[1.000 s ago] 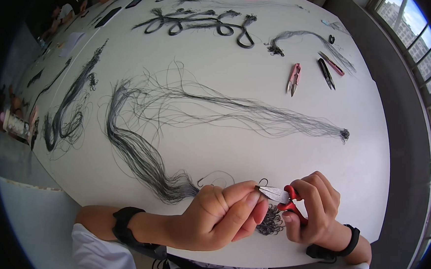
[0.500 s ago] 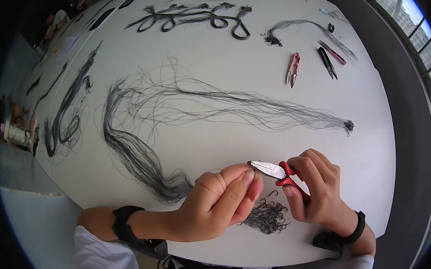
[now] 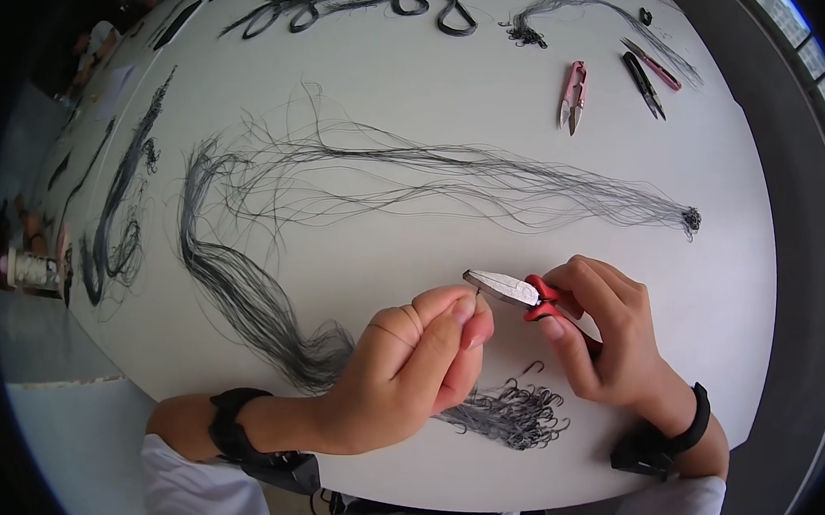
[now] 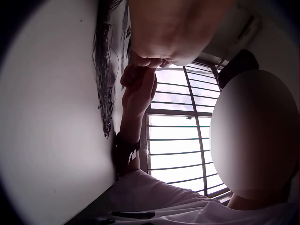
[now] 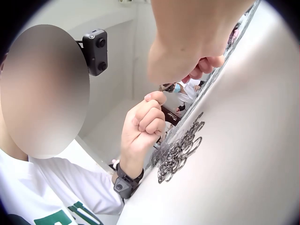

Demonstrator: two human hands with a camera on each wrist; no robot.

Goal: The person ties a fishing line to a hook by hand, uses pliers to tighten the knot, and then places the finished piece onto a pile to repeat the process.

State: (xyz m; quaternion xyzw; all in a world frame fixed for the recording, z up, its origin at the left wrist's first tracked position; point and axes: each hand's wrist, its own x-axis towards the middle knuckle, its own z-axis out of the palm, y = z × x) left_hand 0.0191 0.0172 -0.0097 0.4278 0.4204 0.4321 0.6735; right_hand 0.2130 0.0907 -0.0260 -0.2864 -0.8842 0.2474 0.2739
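Note:
In the head view the right hand (image 3: 611, 331) grips red-handled pliers (image 3: 510, 287), their metal jaws pointing left, with the tip just above the left fingertips. The left hand (image 3: 406, 370) has its fingers curled and pinches a small dark piece between thumb and forefinger; most of it is hidden. Under and beside the left hand lies a bundle of dark strands (image 3: 258, 309), ending on the right in a cluster of hooks (image 3: 521, 417). The right wrist view shows the left hand (image 5: 145, 119) above the hook cluster (image 5: 178, 154).
Beyond the hands, thin strands (image 3: 436, 183) stretch across the white table (image 3: 674, 302). Pink snips (image 3: 573, 97), black snips (image 3: 643, 86) and another pink-handled tool (image 3: 653, 64) lie farther back. More strand bundles (image 3: 124, 193) lie left; looped bundles (image 3: 352, 4) lie at the back.
Both hands have moved up and slightly left across the view with the pliers, whose tip has come off the left fingertips. More of the hook cluster shows. The head view has tilted downward.

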